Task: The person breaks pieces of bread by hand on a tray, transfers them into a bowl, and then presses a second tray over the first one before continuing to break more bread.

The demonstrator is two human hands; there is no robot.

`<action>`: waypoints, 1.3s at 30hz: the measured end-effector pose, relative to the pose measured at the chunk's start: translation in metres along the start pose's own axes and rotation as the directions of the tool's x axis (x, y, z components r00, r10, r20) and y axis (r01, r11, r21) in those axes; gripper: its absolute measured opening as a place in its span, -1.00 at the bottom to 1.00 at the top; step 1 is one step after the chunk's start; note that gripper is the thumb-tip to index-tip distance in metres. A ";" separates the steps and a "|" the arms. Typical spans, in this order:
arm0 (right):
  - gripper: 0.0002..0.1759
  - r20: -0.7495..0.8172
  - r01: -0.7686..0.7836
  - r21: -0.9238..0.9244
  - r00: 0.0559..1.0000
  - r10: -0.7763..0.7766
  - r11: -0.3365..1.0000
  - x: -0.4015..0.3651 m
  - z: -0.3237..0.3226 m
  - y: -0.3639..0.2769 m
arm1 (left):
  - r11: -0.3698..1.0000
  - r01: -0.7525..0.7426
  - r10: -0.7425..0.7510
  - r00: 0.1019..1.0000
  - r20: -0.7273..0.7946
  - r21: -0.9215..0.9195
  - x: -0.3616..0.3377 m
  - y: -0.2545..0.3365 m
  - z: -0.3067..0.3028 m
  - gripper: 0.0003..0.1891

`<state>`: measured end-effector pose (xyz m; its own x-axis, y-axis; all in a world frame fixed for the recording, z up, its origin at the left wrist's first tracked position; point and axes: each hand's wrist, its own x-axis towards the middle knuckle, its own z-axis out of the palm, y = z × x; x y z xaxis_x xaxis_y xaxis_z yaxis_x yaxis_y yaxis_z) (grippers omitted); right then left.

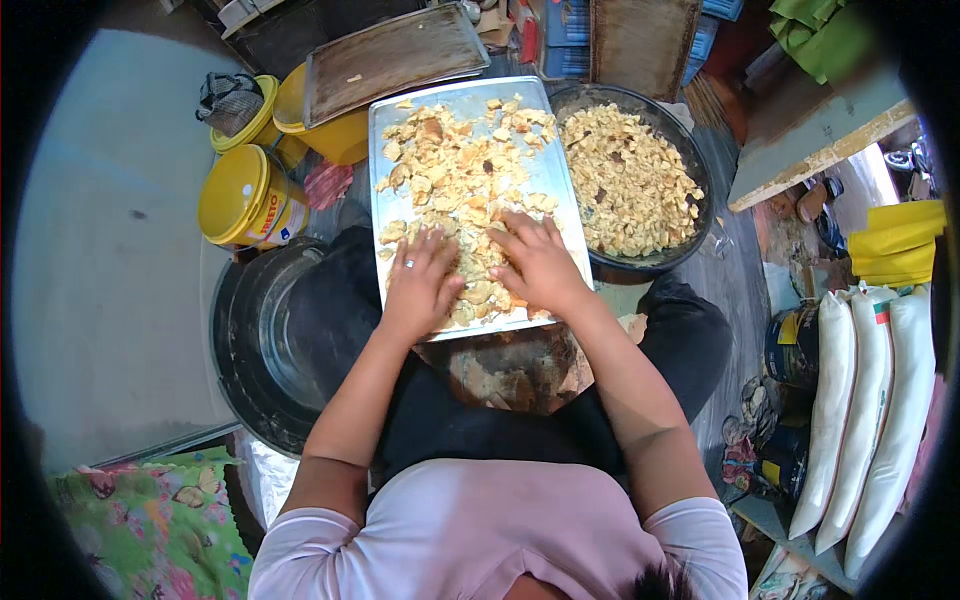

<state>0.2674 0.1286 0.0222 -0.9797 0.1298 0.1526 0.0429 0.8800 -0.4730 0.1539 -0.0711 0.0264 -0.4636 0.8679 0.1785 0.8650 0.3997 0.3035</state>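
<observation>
A light metal tray (pixel 550 100) lies in front of me, covered with broken yellowish-brown pieces (pixel 455 150) that look like crumbled bread. My left hand (pixel 422 283) rests palm down on the pieces at the near left of the tray, fingers apart, a ring on one finger. Across from it, my right hand (pixel 540 262) lies over the pieces at the near right with its fingers spread. Neither hand is closed around anything. Just right of the tray, a round black pan (pixel 702 180) holds many smaller pieces of similar colour.
Yellow buckets (pixel 233 195) stand at the left, above a large black basin (pixel 245 350). Stained flat trays (pixel 395 62) lie behind the metal tray. White filled sacks (pixel 868 400) stand at the right, near a wooden board edge (pixel 825 155). Floral cloth (pixel 160 525) is at the lower left.
</observation>
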 end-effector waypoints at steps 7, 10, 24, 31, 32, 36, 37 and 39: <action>-0.37 0.036 0.045 -0.125 0.999 -0.041 0.991 0.012 0.022 -0.006 | 0.972 0.185 -0.211 0.960 0.186 0.147 -0.005 -0.031 -0.007 -0.36; -0.40 0.157 -0.010 -0.050 0.987 0.018 0.999 0.018 0.003 -0.012 | 0.981 0.169 -0.184 0.962 0.199 0.094 -0.012 -0.030 -0.007 -0.37; -0.31 0.015 -0.216 -0.110 0.976 0.218 0.970 0.017 -0.003 0.051 | 0.987 0.158 -0.158 0.972 0.174 0.015 0.000 -0.063 -0.003 -0.38; -0.37 -0.199 -0.220 0.083 0.952 0.233 0.972 0.005 -0.014 0.068 | 0.987 0.157 -0.158 0.986 0.050 0.024 0.007 -0.050 -0.013 -0.34; -0.41 -0.297 -0.241 0.147 0.914 0.275 0.959 0.007 -0.021 0.082 | 0.988 0.155 -0.155 0.987 0.028 0.017 0.013 -0.046 -0.017 -0.36; -0.43 -0.372 -0.413 0.605 0.609 0.700 0.681 0.002 -0.032 0.151 | 0.999 0.015 -0.011 0.994 0.107 -0.028 0.044 -0.014 -0.026 -0.33; -0.43 -0.383 -0.426 0.601 0.589 0.712 0.676 -0.004 -0.023 0.173 | 0.999 -0.044 0.045 0.989 0.142 -0.009 0.053 0.000 -0.022 -0.32; -0.35 -0.184 -0.690 0.499 0.507 0.842 0.524 -0.017 0.011 0.226 | 0.987 -0.160 0.156 0.953 0.258 -0.006 0.061 0.023 -0.004 -0.30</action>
<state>0.2914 0.3205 -0.0972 -0.4243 0.8910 -0.1614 0.6005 0.1436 -0.7866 0.1451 -0.0098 0.0477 -0.2577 0.9659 -0.0240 0.9269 0.2541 0.2762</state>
